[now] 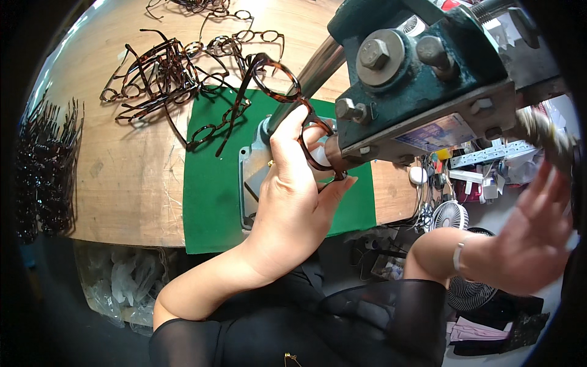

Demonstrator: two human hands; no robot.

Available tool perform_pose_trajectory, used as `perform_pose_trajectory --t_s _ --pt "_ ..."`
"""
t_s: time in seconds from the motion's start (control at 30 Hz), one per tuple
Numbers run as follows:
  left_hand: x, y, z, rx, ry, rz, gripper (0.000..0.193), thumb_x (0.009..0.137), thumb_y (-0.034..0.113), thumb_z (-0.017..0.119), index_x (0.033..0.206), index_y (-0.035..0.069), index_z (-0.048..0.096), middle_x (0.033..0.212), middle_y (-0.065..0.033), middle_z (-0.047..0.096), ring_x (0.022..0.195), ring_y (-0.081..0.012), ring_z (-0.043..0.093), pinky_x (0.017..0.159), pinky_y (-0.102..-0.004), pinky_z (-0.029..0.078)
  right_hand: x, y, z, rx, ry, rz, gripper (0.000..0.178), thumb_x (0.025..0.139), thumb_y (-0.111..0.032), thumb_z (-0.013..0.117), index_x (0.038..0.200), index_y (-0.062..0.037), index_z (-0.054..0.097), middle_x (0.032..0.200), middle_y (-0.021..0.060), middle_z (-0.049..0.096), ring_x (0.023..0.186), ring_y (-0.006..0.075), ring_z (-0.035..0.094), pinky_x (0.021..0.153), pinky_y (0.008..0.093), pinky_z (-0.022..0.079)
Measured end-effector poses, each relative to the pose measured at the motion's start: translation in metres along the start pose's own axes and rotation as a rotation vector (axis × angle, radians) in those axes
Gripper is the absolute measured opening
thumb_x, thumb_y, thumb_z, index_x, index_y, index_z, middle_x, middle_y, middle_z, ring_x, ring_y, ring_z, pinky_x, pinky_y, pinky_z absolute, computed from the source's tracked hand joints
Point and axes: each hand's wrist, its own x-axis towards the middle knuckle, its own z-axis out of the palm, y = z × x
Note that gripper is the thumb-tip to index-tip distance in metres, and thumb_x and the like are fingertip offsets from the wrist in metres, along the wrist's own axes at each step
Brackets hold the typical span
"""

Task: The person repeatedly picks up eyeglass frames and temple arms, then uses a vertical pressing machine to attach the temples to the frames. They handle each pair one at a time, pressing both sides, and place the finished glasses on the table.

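Glasses point(293, 95), one pair, gripped in the left hand point(288, 177) over the mat point(211, 214), just at the nose point(337, 154) of the press point(422, 85); right hand point(526, 235), blurred, near the wrapped handle point(544, 131), its grip more than I can tell from here. Progress, by my judgement: this pair mid-work. Loose pile point(166, 76) and dark stack point(47, 177), both left: finished or waiting, I cannot tell.

Tortoiseshell eyeglass frame point(286, 97), tilted, in left grip point(288, 189)
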Motion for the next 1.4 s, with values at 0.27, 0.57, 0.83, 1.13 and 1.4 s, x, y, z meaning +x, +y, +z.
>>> perform_pose_trajectory --t_s 0.27,0.57,0.83,1.13,1.4 --pt "-0.031 0.012 -0.015 -0.132 -0.014 -0.126 0.082 0.072 -0.011 0.059 0.133 0.007 0.007 0.125 -0.0184 0.038 0.100 -0.0160 0.048 0.078 -0.0277 0.049 -0.200 0.153 -0.066 -0.898 -0.913 0.354 0.038 0.075 -0.017 0.064 0.108 0.0000 0.053 0.110 0.0157 0.051 0.094 0.0304 0.052 0.077 0.0363 0.045" --pt "-0.055 0.000 -0.038 -0.502 -0.046 -0.076 0.068 0.079 0.008 0.057 0.131 0.009 0.013 0.105 -0.0204 0.048 0.050 -0.0114 0.045 0.048 -0.0194 0.041 -0.197 0.144 -0.083 -0.935 -0.677 0.376 0.023 0.077 -0.010 0.059 0.097 -0.0002 0.055 0.093 0.0140 0.054 0.086 0.0277 0.052 0.076 0.0354 0.043" --pt "-0.052 0.017 -0.035 -0.488 0.001 -0.384 0.069 0.077 -0.011 0.051 0.129 0.008 0.008 0.105 -0.0198 0.050 0.082 -0.0180 0.060 0.072 -0.0272 0.051 -0.233 0.171 -0.079 -0.767 -0.473 0.663 0.009 0.075 -0.011 0.062 0.076 -0.0023 0.059 0.070 0.0078 0.055 0.067 0.0209 0.052 0.062 0.0303 0.043" --pt "-0.049 0.016 -0.038 -0.700 0.014 -0.591 0.036 0.093 0.031 0.033 0.071 0.004 0.036 0.089 -0.0217 0.053 0.054 -0.0189 0.057 0.053 -0.0330 0.056 -0.236 0.175 -0.081 -0.608 -0.348 0.907 0.009 0.075 -0.011 0.061 0.077 -0.0025 0.060 0.072 0.0076 0.056 0.069 0.0213 0.050 0.064 0.0313 0.041" --pt "-0.054 0.017 -0.036 -0.566 -0.068 -0.629 0.026 0.092 0.017 0.039 0.111 0.001 0.031 0.093 -0.0201 0.055 0.053 -0.0151 0.054 0.056 -0.0297 0.052 -0.229 0.173 -0.075 -0.784 -0.562 0.665 0.011 0.075 -0.012 0.062 0.072 -0.0032 0.058 0.069 0.0071 0.054 0.068 0.0203 0.049 0.063 0.0309 0.041"
